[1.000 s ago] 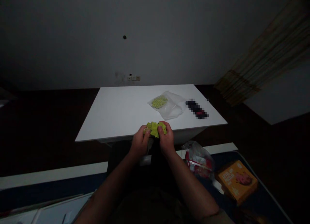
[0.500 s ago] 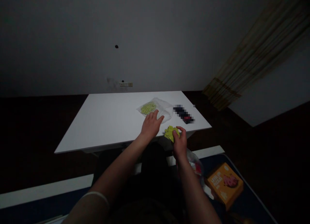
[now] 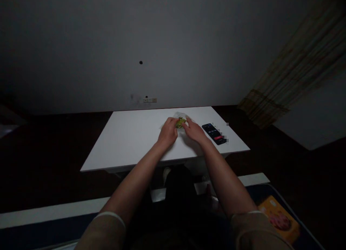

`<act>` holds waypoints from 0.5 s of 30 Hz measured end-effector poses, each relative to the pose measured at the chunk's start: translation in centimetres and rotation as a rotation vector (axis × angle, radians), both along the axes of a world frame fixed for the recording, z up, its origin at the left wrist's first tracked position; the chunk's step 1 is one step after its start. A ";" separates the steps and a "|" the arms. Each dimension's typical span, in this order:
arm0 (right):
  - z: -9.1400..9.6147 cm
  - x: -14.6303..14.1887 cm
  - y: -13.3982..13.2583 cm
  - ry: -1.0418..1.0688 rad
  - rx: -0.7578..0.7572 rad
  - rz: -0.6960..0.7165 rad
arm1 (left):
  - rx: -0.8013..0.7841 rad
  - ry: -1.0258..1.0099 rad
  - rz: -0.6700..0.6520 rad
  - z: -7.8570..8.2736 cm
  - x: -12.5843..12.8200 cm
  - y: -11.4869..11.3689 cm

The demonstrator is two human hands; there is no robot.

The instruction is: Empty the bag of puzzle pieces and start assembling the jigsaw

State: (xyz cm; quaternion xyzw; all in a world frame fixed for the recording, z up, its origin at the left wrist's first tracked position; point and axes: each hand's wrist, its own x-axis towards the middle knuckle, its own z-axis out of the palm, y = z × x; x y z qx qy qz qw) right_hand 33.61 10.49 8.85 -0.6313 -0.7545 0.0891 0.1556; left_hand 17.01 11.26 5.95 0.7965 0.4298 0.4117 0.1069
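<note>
A small bunch of yellow-green puzzle pieces point(image 3: 181, 122) sits between my two hands, over the far part of the table. My left hand point(image 3: 168, 132) is closed, its curled fingertips against the left side of the bunch. From the other side my right hand point(image 3: 194, 130) grips the same pieces with thumb and fingers. Beneath and behind them lies a clear plastic bag point(image 3: 186, 116), mostly covered by my hands. Whether my left hand also pinches the bag's edge is hidden.
A phone point(image 3: 214, 134) with a lit timer lies right of my hands on the white table point(image 3: 121, 138). An orange puzzle box point(image 3: 279, 219) rests on the dark blue surface at lower right. A wall with a socket point(image 3: 150, 100) stands behind the table, with a curtain point(image 3: 266, 95) to the right.
My right hand has carried the yellow-green pieces forward from the table's near edge to the bag. My left hand has closed beside them. The view has shifted slightly.
</note>
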 end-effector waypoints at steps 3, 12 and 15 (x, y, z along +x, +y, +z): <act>1.7 1.7 -0.9 -0.169 -0.005 0.034 | 0.046 -0.071 0.060 1.7 -1.3 2.7; 5.4 3.2 -0.8 -0.223 0.328 0.207 | 0.048 -0.200 0.028 4.4 -2.4 5.6; 5.8 2.8 -1.2 -0.145 0.297 0.244 | 0.028 -0.277 -0.009 4.2 -2.1 4.8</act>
